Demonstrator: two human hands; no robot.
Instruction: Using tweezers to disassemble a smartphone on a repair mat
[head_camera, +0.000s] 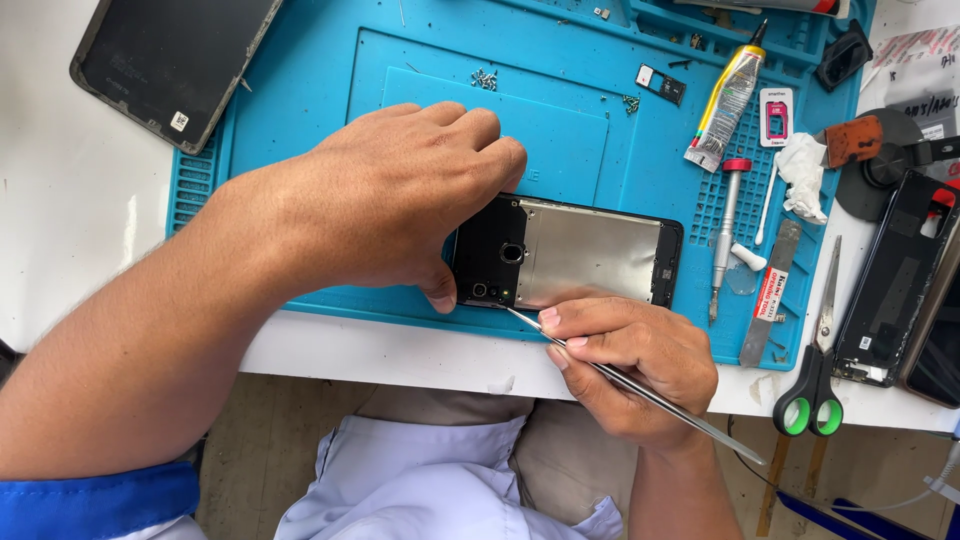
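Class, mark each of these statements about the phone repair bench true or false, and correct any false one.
1. The left hand steadies the opened phone. True.
2. The right hand holds a screwdriver. False: it holds metal tweezers.
3. The phone lies on a blue work mat. True.
4. The scissors have red handles. False: the handles are black and green.
5. A glue tube lies on the mat. True.

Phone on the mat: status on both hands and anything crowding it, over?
Left hand pins opened phone on blue mat. Right hand holds tweezers, tip at phone's lower edge. Screwdriver lies just right, apart.
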